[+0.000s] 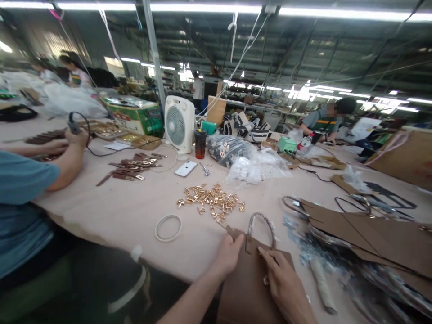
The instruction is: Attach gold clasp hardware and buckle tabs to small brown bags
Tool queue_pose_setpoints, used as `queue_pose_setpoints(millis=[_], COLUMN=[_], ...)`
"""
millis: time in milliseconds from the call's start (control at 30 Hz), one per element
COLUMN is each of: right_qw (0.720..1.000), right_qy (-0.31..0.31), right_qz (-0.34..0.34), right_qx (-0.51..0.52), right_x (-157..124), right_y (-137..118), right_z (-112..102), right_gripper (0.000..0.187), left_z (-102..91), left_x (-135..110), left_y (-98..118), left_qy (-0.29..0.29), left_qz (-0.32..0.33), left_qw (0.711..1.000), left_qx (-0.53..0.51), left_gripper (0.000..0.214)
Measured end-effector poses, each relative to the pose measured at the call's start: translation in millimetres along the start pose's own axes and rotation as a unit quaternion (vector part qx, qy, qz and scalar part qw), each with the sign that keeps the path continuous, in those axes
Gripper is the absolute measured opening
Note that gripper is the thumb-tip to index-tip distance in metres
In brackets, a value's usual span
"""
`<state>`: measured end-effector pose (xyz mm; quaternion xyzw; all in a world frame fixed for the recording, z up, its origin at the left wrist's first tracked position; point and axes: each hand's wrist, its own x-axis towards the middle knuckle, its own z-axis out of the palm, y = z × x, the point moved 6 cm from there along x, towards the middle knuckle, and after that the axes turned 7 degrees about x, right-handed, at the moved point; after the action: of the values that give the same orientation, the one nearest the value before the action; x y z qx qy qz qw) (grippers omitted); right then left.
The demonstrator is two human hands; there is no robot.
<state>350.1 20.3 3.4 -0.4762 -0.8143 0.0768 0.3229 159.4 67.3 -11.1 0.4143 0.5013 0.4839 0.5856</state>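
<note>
A brown leather bag with a curved wrapped handle lies at the near edge of the table. My left hand grips its top left corner, fingers closed on the leather. My right hand rests on the bag's front below the handle, fingers pressed against it. Just beyond the bag lies a scatter of several small gold metal fittings. A white ring sits to the left of my hands.
Stacked brown bags and wrapped handles fill the right. A co-worker in a blue shirt sits at left beside brown straps. A white fan, a phone, a dark cup and plastic bags stand behind.
</note>
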Motion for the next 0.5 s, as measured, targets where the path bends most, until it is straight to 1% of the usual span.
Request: queue_pose_setpoints(millis=[67,133,200,267,333,400,500], right_qw=[0.997,0.99,0.981,0.976,0.975,0.974,0.976], right_qy=[0.023,0.061,0.087,0.082,0.06,0.026,-0.036], right_qz=[0.03,0.075,0.099,0.092,0.073,0.054,0.031], right_qx=[0.066,0.106,0.142,0.178,0.203,0.216,0.212], right_x=[9.3,25.8,50.0,79.8,109.1,133.1,155.5], right_y=[5.2,6.3,2.7,-4.2,-11.8,-20.3,-31.6], right_z=[-10.5,-24.4,-35.4,-39.0,-35.5,-25.6,-3.6], right_gripper=[0.045,0.033,0.027,0.026,0.025,0.024,0.021], left_z=[-1.4,-0.7,1.4,2.1,-0.8,-5.5,-9.7], left_x=[1.8,3.1,3.7,4.2,4.7,4.7,4.3], left_y=[-4.3,-6.5,-5.4,-1.6,2.7,6.4,6.1], left_qy=[-0.001,-0.01,-0.023,-0.027,-0.011,0.007,0.012], left_qz=[-0.008,-0.024,-0.039,-0.052,-0.057,-0.047,-0.023], left_qw=[1.0,0.999,0.997,0.995,0.996,0.998,1.0], left_qx=[-0.011,-0.037,-0.064,-0.081,-0.073,-0.045,-0.015], left_gripper=[0.046,0.051,0.056,0.061,0.064,0.063,0.059])
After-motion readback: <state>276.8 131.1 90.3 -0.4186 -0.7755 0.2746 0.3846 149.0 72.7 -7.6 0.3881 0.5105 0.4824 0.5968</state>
